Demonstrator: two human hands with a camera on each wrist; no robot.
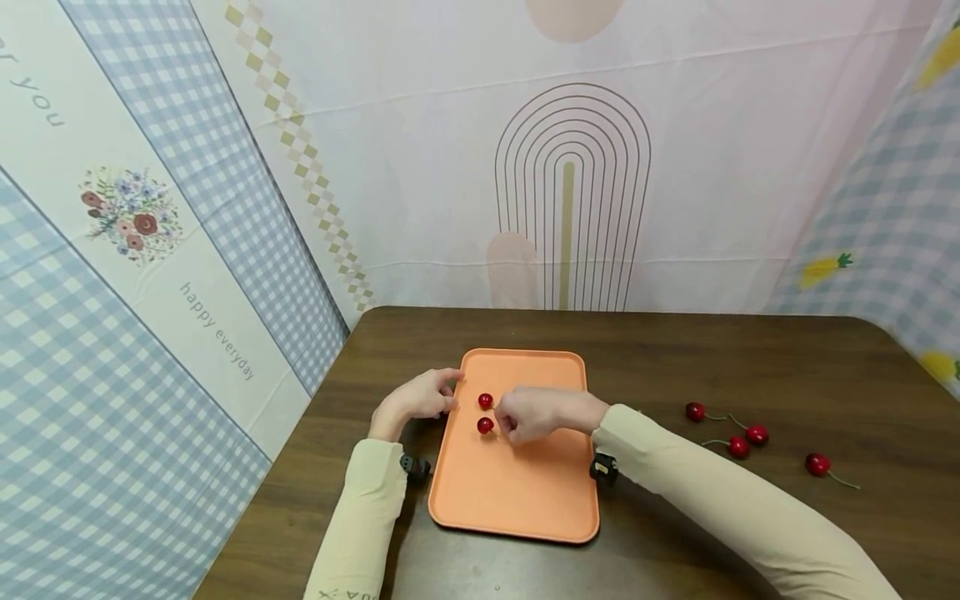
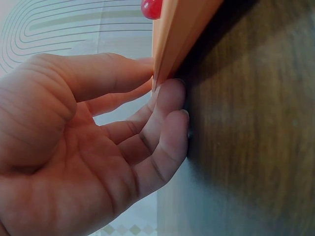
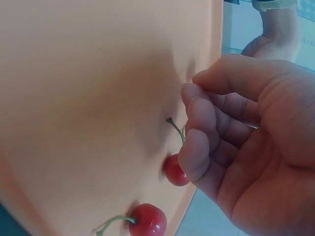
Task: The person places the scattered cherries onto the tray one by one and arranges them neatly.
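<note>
An orange tray [image 1: 517,500] lies on the wooden table. At its left edge, my left hand [image 1: 423,396] grips the rim [image 2: 165,54], thumb at the upper side and fingertips curled beneath. Over the tray is my right hand [image 1: 528,414], its fingers curled and thumb tip against the index fingertip; nothing shows between them. Two red cherries with green stems lie just left of it, a farther cherry [image 1: 486,402] and a nearer cherry [image 1: 485,426]. In the right wrist view, the fingers partly cover one cherry [image 3: 174,172]; another cherry [image 3: 148,220] lies lower, its stem pointing left.
On the table [image 1: 645,350], right of the tray, are several more cherries: one cherry [image 1: 695,412] at the back, a close pair with a cherry [image 1: 757,434], and a cherry [image 1: 817,464] farther right. A patterned cloth [image 1: 435,167] hangs behind the table.
</note>
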